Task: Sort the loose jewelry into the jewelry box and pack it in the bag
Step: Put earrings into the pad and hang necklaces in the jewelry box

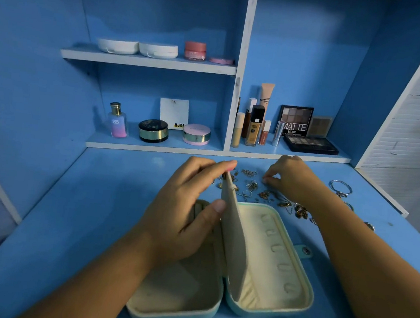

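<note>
The jewelry box (306, 294) lay open on the blue desk (89, 211), with the left hand (185, 208) pinching its divider flap (232, 228) upright. Just beyond the box, the right hand (292, 180) drew its fingertips narrow over the loose jewelry (250, 186). I couldn't tell whether they held a piece. It seemed best to lift one item clear of the tangle, holding the flap back so the hooks (276, 247) were reachable.

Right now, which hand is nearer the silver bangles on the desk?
Right. The right hand reaches into the loose jewelry just left of the silver bangles; the left hand holds up the jewelry box flap, farther left.
</note>
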The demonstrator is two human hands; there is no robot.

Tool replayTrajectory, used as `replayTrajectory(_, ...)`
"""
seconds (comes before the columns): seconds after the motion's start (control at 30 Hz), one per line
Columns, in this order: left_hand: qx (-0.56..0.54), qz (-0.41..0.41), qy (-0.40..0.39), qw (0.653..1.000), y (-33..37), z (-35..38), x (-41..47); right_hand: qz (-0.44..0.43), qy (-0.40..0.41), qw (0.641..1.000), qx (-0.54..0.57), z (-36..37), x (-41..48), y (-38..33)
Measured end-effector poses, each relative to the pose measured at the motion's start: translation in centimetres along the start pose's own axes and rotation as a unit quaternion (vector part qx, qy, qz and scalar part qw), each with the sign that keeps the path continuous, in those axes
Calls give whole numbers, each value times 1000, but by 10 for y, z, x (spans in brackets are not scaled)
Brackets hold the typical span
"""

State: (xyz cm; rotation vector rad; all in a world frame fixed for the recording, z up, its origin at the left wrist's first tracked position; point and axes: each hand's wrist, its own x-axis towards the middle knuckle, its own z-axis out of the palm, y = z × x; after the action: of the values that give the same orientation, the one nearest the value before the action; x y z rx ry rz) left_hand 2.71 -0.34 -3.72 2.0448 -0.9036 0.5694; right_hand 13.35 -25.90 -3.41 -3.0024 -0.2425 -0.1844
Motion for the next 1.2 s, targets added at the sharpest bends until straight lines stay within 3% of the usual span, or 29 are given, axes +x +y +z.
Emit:
replayTrajectory(0.27, -31, -21, 29, 999, 1, -1, 1, 20, 10, 1000, 18, 9, 5, -4)
replayTrajectory(0.53, -50, -30, 51, 997, 0, 0, 3, 73, -18, 995, -69, 13, 6, -14)
replayTrajectory(0.6, -62, -37, 54, 996, 2, -1, 3, 47, -3, 997, -54, 6, -1, -16)
replayTrajectory(0.7, -74, -65, 54, 994, 9, -1, 4, -49, 32, 994, 91, -14, -24, -23)
replayTrajectory(0.8, -96, -100, 46, 989, 17, 1, 5, -148, -71, 972, 165, -25, -52, -42)
replayTrajectory(0.9, -119, -134, 32, 983, 21, 1, 4, -188, -130, 964, 132, -20, -60, -57)
replayTrajectory(1.2, -163, -175, 6, 971, 30, 5, 3, -142, -115, 982, 44, -23, -66, -63)
